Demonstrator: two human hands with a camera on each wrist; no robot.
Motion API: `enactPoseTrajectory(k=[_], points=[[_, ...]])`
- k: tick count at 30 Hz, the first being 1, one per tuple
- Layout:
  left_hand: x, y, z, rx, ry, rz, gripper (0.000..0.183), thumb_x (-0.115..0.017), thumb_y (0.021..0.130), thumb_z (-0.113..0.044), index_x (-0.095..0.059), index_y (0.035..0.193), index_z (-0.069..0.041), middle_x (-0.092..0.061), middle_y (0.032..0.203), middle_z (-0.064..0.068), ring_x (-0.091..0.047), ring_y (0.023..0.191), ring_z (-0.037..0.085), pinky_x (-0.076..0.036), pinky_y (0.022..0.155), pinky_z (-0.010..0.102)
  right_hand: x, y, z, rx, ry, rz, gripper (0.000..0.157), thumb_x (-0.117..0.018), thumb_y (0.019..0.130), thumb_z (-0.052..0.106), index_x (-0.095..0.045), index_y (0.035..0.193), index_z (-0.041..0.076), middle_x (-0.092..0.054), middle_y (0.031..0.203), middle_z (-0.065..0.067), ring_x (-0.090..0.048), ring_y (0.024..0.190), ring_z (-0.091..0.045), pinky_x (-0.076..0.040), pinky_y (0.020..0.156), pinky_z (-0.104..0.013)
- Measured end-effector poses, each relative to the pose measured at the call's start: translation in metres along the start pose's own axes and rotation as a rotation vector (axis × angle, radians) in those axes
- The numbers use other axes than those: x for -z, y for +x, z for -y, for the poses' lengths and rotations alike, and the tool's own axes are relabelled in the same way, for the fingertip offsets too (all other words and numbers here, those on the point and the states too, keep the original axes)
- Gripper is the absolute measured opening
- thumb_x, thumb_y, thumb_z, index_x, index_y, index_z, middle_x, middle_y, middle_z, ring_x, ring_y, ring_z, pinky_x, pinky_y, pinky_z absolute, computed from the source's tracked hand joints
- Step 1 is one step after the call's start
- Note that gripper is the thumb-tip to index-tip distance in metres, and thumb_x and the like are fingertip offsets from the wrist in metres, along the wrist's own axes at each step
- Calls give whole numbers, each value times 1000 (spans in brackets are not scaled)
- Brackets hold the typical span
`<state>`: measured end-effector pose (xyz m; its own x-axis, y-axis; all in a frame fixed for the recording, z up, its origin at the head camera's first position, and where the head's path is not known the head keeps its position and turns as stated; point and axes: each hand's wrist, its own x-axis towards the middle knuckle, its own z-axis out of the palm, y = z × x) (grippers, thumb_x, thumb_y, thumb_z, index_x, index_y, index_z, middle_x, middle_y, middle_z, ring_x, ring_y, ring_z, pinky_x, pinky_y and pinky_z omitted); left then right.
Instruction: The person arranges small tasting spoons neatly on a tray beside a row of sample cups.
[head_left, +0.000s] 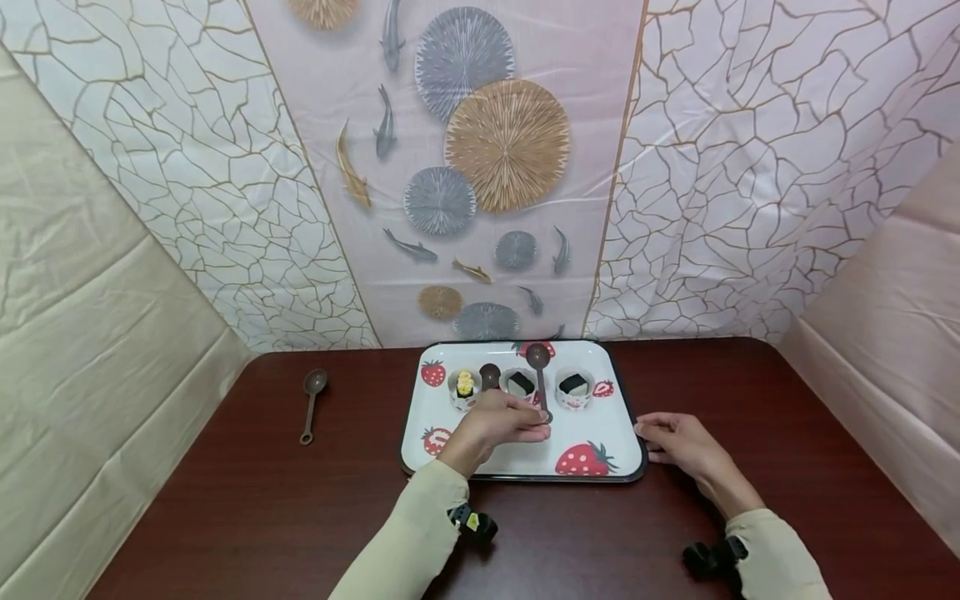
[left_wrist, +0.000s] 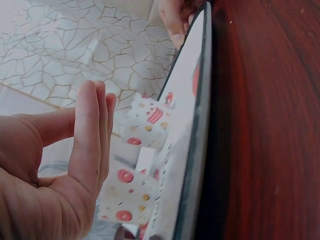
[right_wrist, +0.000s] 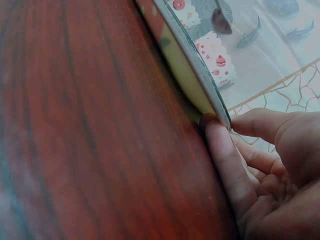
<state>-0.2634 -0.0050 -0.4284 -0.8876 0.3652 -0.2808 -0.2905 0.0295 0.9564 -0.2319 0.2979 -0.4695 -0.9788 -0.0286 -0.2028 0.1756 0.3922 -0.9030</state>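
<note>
My left hand (head_left: 498, 421) is over the middle of the tray, pinching a brown spoon (head_left: 537, 358) near its handle end; the bowl points to the back. In the left wrist view the fingers (left_wrist: 87, 137) look straight and side by side, and the spoon is out of sight behind them. My right hand (head_left: 681, 443) grips the right edge of the white strawberry-print tray (head_left: 517, 454), thumb above and a finger under the rim. On the tray stand paper cups holding food pieces: one yellow-topped (head_left: 465, 385), two black and white (head_left: 520, 383).
Behind my left hand, the dark bowl of another spoon (head_left: 489, 375) shows between two cups. One more brown spoon (head_left: 311, 404) lies on the dark wooden table (head_left: 225, 500) to the left. A patterned cloth (head_left: 487, 250) hangs behind the tray.
</note>
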Motion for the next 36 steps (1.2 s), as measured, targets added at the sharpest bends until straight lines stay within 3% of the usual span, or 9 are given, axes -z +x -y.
enactPoseTrajectory(k=[6, 13, 18, 26, 32, 36], points=[[-9, 7, 5, 6, 3, -37, 13, -67, 99, 4, -74, 105, 14, -77, 82, 16, -74, 68, 10, -63, 78, 29, 0, -2, 2, 14, -3, 5, 46, -56, 110, 17, -53, 139, -18, -65, 129, -24, -63, 92, -4, -61, 76, -27], [-12, 14, 11, 61, 42, -74, 10, -69, 99, 3, -76, 99, 10, -77, 78, 13, -73, 65, 10, -63, 74, 27, 0, -2, 1, 18, 14, 5, 44, -56, 109, 15, -54, 137, -20, -68, 123, -19, -63, 89, -4, -62, 74, -26], [-16, 15, 16, 51, 89, -114, 9, -72, 97, 1, -77, 96, 9, -78, 78, 13, -72, 62, 6, -62, 70, 23, 0, -1, 0, 16, 5, -1, 44, -56, 110, 15, -54, 137, -19, -68, 125, -21, -63, 90, -4, -61, 74, -26], [-15, 7, 20, -22, 186, -142, 9, -77, 93, -1, -78, 94, 8, -78, 80, 13, -76, 71, 11, -61, 70, 22, 0, 0, 0, 15, 3, -1, 44, -55, 110, 15, -54, 137, -19, -66, 127, -24, -63, 91, -4, -61, 75, -26], [-12, -1, 13, -4, 212, -106, 10, -73, 96, 1, -79, 101, 8, -79, 91, 15, -79, 79, 18, -63, 74, 26, 1, 1, 0, 20, 4, 3, 45, -55, 110, 15, -53, 138, -20, -67, 126, -22, -63, 89, -4, -61, 74, -26], [-7, -11, 8, -39, 239, -72, 15, -71, 98, -3, -78, 106, 7, -78, 92, 11, -79, 81, 18, -63, 75, 27, 0, 0, 0, 15, -1, 3, 45, -56, 110, 16, -53, 138, -19, -65, 129, -25, -63, 90, -3, -61, 75, -26]])
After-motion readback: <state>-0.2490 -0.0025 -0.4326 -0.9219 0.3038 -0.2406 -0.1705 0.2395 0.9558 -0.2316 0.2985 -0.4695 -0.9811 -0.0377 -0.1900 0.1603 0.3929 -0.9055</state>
